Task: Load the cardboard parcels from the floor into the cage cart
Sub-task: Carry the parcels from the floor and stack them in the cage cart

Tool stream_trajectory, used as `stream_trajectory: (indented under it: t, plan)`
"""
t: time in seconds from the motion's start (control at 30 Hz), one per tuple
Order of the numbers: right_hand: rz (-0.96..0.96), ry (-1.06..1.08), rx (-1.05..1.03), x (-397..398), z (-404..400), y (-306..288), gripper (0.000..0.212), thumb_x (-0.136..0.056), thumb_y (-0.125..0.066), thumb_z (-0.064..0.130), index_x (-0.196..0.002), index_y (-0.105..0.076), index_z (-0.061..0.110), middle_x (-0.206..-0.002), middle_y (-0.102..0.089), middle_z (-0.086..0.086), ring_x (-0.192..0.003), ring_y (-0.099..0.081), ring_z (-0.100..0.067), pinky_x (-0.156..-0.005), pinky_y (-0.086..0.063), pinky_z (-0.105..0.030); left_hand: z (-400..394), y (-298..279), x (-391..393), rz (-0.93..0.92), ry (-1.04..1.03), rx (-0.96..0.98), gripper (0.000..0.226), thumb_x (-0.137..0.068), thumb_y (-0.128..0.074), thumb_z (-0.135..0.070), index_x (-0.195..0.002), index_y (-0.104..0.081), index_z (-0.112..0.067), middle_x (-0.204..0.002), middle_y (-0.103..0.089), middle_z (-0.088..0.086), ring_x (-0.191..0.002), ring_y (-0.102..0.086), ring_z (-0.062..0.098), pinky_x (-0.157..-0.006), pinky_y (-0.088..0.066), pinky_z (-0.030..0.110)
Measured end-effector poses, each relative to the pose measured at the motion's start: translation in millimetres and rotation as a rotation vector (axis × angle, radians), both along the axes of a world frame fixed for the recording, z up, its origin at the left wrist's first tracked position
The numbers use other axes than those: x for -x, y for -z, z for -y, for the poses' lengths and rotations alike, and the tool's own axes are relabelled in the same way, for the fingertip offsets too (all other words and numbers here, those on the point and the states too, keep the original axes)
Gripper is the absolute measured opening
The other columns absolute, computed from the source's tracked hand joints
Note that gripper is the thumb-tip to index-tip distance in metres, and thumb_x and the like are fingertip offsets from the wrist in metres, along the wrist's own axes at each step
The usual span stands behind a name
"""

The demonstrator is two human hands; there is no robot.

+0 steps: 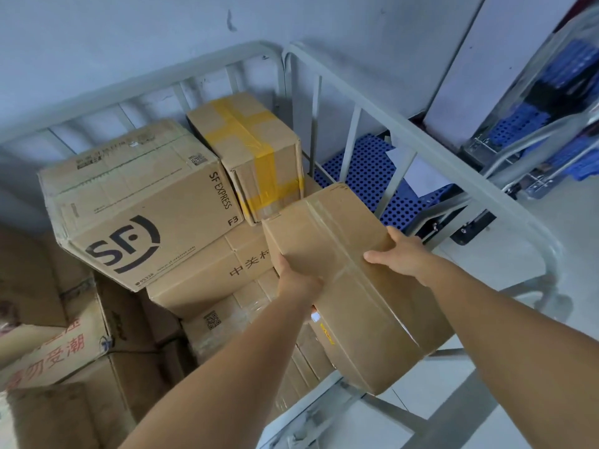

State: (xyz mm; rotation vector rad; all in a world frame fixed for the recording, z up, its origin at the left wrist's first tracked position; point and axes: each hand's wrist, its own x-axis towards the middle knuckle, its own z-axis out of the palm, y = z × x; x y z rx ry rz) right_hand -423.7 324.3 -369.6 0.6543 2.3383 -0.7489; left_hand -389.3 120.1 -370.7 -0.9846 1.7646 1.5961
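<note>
overhead, plain taped parcel [343, 254] gripped by each hand, beside "sf express f3" box [136, 202]

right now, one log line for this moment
stage: loading | parcel: held over cart | left hand: grips | right hand: grips | not yet set down

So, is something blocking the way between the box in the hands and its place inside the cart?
Nothing visible blocks it. Both hands, left and right, hold the plain box over the cart rail, beside the yellow-taped box; stacked parcels fill the space below.
</note>
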Motion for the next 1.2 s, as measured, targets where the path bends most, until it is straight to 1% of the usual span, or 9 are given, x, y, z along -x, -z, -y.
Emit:
stream_trajectory:
  t: [0.13,0.23,0.47,0.6,0.7,0.77,0.87,1.0,1.2]
  plan:
    - [0.008,0.008,0.035,8.9,-3.4,14.6,0.118,-0.060,-0.073,0.067,-0.154,-0.007,0.041,-0.157,-0.023,-0.006,-0.139,-0.032,-0.035,-0.109,-0.035,-0.056,-4.3,13.7,7.5,-0.022,0.044,0.047,0.105,-0.083,-0.065,-0.003,-0.148,0.002,-0.049,-0.128,-0.051,0.007,-0.102,-0.059,0.031,-0.087,-0.056,0.047]
    - [0.005,-0.012,-0.007,12.6,-3.6,25.2,0.109,-0.073,-0.074,0.058,-0.155,-0.004,0.037,-0.156,-0.020,-0.009,-0.140,-0.029,-0.036,-0.111,-0.033,-0.055,-7.6,24.1,11.4,-0.059,0.089,0.102,0.104,-0.084,-0.064,-0.004,-0.149,0.006,-0.047,-0.131,-0.052,0.006,-0.100,-0.061,0.030,-0.086,-0.056,0.046]
    - [0.001,-0.069,-0.031,14.4,2.5,22.3,0.107,-0.080,-0.073,0.050,-0.156,-0.001,0.028,-0.158,-0.020,-0.008,-0.141,-0.030,-0.034,-0.112,-0.033,-0.052,-4.2,29.9,9.5,-0.118,0.211,0.242,0.103,-0.086,-0.068,-0.012,-0.152,0.008,-0.035,-0.137,-0.051,0.007,-0.105,-0.061,0.029,-0.087,-0.055,0.040]
    - [-0.111,-0.251,-0.179,7.1,29.9,2.7,0.098,-0.087,-0.058,0.059,-0.157,0.002,0.024,-0.164,-0.004,-0.002,-0.149,-0.013,-0.030,-0.118,-0.020,-0.052,16.7,12.9,6.6,-0.190,0.491,0.448,0.093,-0.092,-0.062,-0.019,-0.155,0.006,-0.024,-0.156,-0.026,0.006,-0.094,-0.059,0.019,-0.064,-0.044,0.023]
    - [-0.174,-0.315,-0.151,4.7,60.9,-18.0,0.092,-0.091,-0.050,0.061,-0.157,0.002,0.024,-0.165,0.000,-0.002,-0.151,-0.005,-0.027,-0.120,-0.015,-0.051,40.3,-7.2,5.8,-0.231,0.626,0.599,0.085,-0.094,-0.059,-0.027,-0.155,0.000,-0.022,-0.162,-0.005,-0.002,-0.130,-0.046,0.024,-0.087,-0.048,0.028]
    - [-0.209,-0.361,-0.115,4.4,86.7,-34.1,0.087,-0.093,-0.048,0.059,-0.157,0.000,0.024,-0.165,-0.002,-0.002,-0.151,-0.004,-0.027,-0.120,-0.014,-0.050,61.7,-20.5,4.5,-0.268,0.671,0.693,0.083,-0.093,-0.060,-0.032,-0.155,-0.005,-0.021,-0.161,-0.009,-0.002,-0.137,-0.038,0.027,-0.103,-0.045,0.040]
    - [-0.310,-0.493,-0.119,5.5,132.2,-59.0,0.081,-0.095,-0.045,0.056,-0.157,-0.006,0.022,-0.164,-0.006,-0.002,-0.150,-0.009,-0.027,-0.120,-0.014,-0.047,103.0,-43.3,-3.2,-0.329,0.696,0.833,0.083,-0.092,-0.059,-0.038,-0.155,-0.007,-0.020,-0.162,-0.009,0.000,-0.144,-0.025,0.027,-0.113,-0.034,0.044]
    - [-0.450,-0.728,-0.182,6.8,203.5,-84.8,0.077,-0.096,-0.043,0.055,-0.157,-0.010,0.019,-0.164,-0.008,-0.001,-0.150,-0.007,-0.023,-0.120,-0.012,-0.046,174.9,-78.0,-23.0,-0.403,0.676,0.999,0.082,-0.093,-0.058,-0.040,-0.155,-0.008,-0.021,-0.162,-0.010,0.001,-0.148,-0.013,0.024,-0.119,-0.018,0.042]
    - [-0.541,-0.906,-0.143,-8.6,328.9,-121.5,0.077,-0.097,-0.042,0.054,-0.157,-0.008,0.021,-0.164,-0.006,0.001,-0.151,-0.004,-0.021,-0.120,-0.007,-0.043,301.5,-123.7,-67.9,-0.413,0.528,1.152,0.077,-0.093,-0.057,-0.039,-0.154,-0.012,-0.022,-0.160,-0.016,0.000,-0.149,-0.010,0.023,-0.119,-0.015,0.041]
